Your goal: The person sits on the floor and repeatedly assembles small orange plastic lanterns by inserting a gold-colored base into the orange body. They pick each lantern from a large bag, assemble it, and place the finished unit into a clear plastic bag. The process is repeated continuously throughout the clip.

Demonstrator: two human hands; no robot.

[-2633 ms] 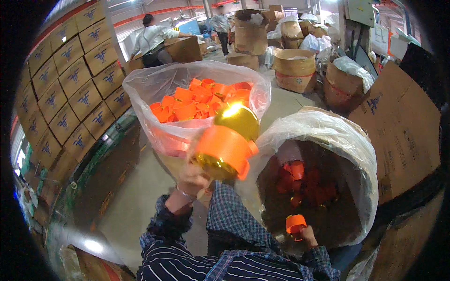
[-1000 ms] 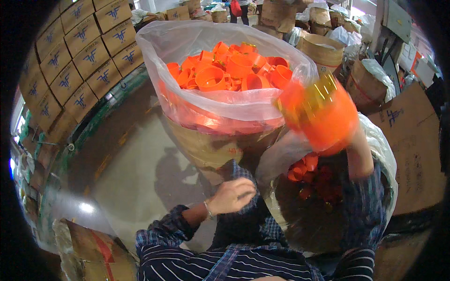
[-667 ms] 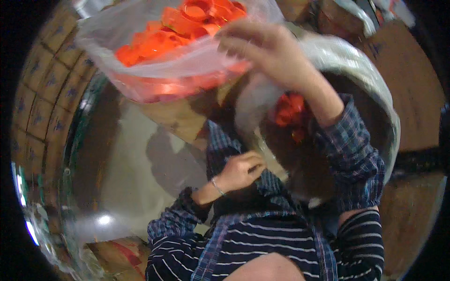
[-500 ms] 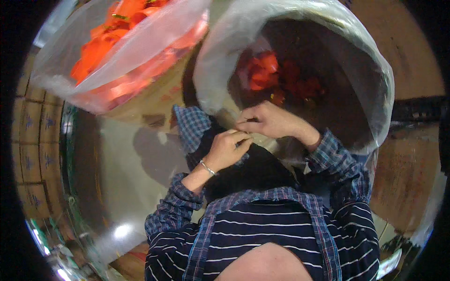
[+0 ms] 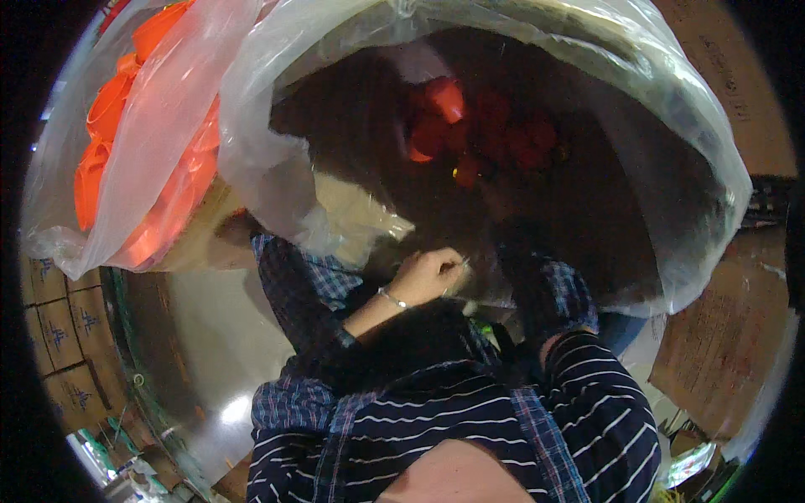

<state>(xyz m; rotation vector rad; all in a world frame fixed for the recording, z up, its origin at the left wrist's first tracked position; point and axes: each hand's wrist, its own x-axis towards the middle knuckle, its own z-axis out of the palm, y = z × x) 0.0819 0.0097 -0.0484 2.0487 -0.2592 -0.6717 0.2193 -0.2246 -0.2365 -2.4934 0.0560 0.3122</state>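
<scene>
A large clear plastic bag (image 5: 713,159) gapes in front of me, lining a dark container. Deep inside lie several red rounded things (image 5: 444,99), some with small yellow parts; their kind is too dim to tell. My right hand (image 5: 496,194) reaches down into this bag, close to the red things; its fingers are lost in the dark. My left hand (image 5: 426,277), with a bracelet at the wrist, is at the bag's near edge. Its fingers are curled in a pinch, and a small pale tip shows at them that I cannot identify.
At the far left, another clear plastic bag (image 5: 59,243) holds several bright orange curved pieces (image 5: 109,109). Stacked cartons (image 5: 71,335) line the left side. A brown cardboard surface (image 5: 704,335) lies at the right, and shiny floor (image 5: 226,344) shows at the left.
My hands were together at the near rim; now the right has gone down into the bag, while the left stays near the edge. The view has shifted closer over the large bag.
</scene>
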